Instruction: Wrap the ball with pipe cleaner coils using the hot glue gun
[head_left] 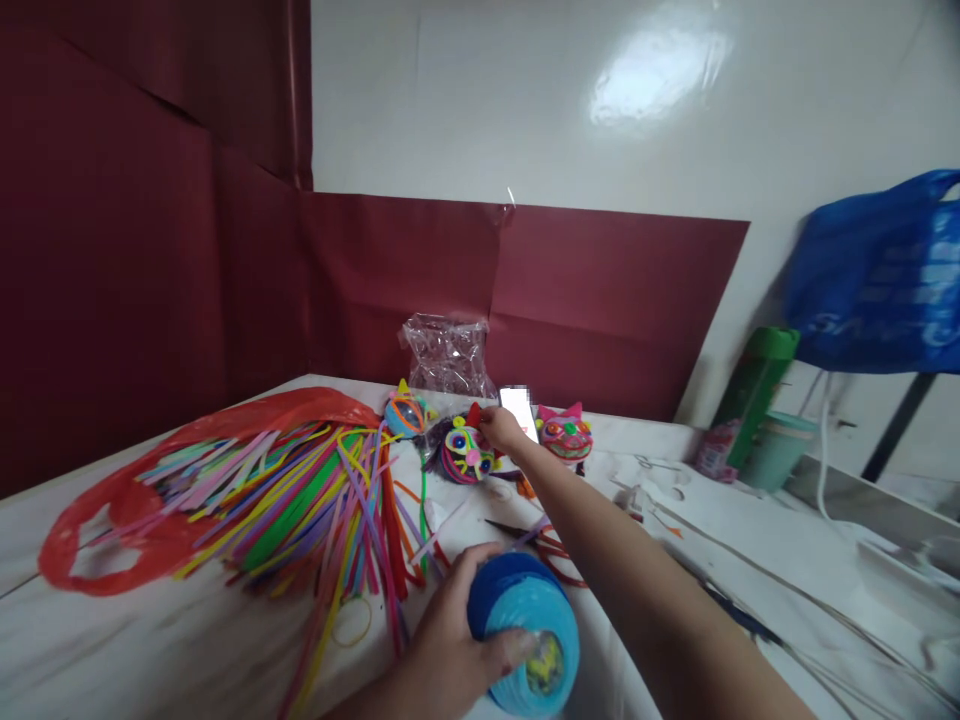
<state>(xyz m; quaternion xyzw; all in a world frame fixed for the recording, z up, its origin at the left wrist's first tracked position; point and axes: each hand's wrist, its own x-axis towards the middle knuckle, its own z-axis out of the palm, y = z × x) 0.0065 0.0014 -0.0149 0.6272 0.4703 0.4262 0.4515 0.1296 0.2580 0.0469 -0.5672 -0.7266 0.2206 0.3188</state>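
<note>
My left hand (450, 640) is wrapped round a blue rounded object (525, 600), its surface banded dark and light blue, with a yellowish patch at its near end. Stretched forward across the table, my right hand (501, 430) has its fingers closed at the red ear of a colourful animal head (466, 455). That craft piece has dark fuzz, round eyes and a pink nose. To its right sits a pink animal head (566, 436); behind on the left is a smaller blue and orange one (406, 414). A lit phone (517, 405) stands just behind my right hand.
Many coloured pipe cleaners (300, 500) spill from a red plastic bag (82, 575) on the left. Scissors (517, 528) lie beyond the blue object. Cables (750, 560) cross the right side, near a green container (761, 385). Clear plastic wrap (448, 355) rests against the wall.
</note>
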